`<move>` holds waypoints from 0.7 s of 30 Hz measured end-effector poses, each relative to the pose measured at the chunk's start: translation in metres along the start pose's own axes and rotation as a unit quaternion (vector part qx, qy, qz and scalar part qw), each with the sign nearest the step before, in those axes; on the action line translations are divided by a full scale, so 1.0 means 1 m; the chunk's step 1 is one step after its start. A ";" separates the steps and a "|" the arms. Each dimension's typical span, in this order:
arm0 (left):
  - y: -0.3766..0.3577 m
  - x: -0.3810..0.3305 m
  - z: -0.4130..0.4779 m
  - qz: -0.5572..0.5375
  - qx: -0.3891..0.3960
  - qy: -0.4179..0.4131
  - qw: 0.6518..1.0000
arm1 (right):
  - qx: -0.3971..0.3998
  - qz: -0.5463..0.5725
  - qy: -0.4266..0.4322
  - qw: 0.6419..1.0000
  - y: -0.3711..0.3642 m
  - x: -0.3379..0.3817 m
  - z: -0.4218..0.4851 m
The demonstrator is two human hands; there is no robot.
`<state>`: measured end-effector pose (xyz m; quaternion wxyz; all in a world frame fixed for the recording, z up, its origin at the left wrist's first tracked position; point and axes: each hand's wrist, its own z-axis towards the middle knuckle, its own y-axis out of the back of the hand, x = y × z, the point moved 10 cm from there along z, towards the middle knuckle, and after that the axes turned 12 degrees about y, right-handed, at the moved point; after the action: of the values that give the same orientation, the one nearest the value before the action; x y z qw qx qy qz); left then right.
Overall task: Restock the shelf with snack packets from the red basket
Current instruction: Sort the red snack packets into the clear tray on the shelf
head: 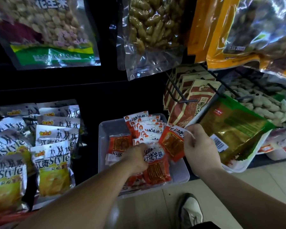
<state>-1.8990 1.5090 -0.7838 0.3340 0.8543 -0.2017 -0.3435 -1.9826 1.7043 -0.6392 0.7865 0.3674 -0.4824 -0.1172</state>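
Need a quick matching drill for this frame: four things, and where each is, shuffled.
Things:
1. left hand
2. right hand
3. silver-and-yellow packets
4. peanut bag

Places:
A. hanging top left
B. stacked left of the clear bin
C. down among the red packets in the bin
D. at the bin's right edge, pinching one red packet

Pairs: 1-C, 2-D, 3-B, 4-A

"Style" on silver packets (52,160)
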 end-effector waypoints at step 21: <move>0.023 0.024 -0.046 -0.045 0.124 -0.044 0.990 | 0.393 -0.042 -0.023 0.918 -0.096 -0.012 -0.043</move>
<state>-1.8518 1.4990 -0.7528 0.2006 0.8812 -0.2189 -0.3679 -1.9363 1.6628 -0.7252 0.5617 0.6643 -0.4916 0.0401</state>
